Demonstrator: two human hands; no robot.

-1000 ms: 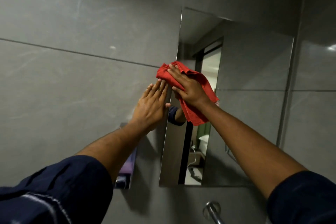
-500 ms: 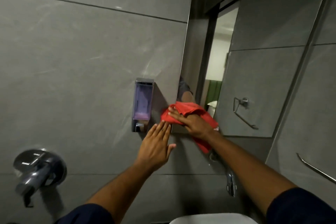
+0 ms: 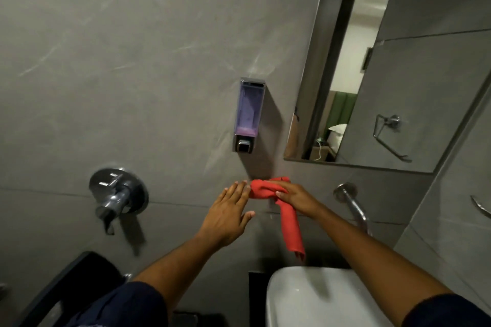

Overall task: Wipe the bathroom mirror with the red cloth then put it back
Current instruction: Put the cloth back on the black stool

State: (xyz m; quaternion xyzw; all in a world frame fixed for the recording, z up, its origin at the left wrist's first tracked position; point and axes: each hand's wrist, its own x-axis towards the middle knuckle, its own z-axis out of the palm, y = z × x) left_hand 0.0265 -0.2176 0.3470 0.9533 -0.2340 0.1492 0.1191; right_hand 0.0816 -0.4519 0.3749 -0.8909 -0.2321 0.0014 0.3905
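A: Where is the red cloth [image 3: 276, 200]?

B: Bunched against the grey tiled wall [image 3: 132, 61], below the mirror [image 3: 414, 82] and just under the soap dispenser [image 3: 249, 114]. One end hangs down in a loose twisted tail above the white basin [image 3: 318, 297].

A: Which hand has it?

B: The right hand [image 3: 297, 198]. Its fingers are curled over the bunched part, pressing it to the wall, and the tail drops from under the palm.

A: And the left hand [image 3: 228, 212]?

B: Flat and spread, fingers straight and close together, thumb out to the side. Its fingertips [image 3: 240, 186] reach the left edge of the cloth; I cannot tell whether they quite touch it. It grips nothing.

A: What else is around?

B: A chrome wall tap [image 3: 118, 198] to the left, well apart from the hands, blurred. A chrome spout [image 3: 353, 204] comes out of the wall just right of the right wrist, above the basin. The mirror's lower edge sits above both hands, apart from the cloth, and reflects a doorway and a towel ring [image 3: 388, 133]. Dark blue sleeves cover both upper arms.
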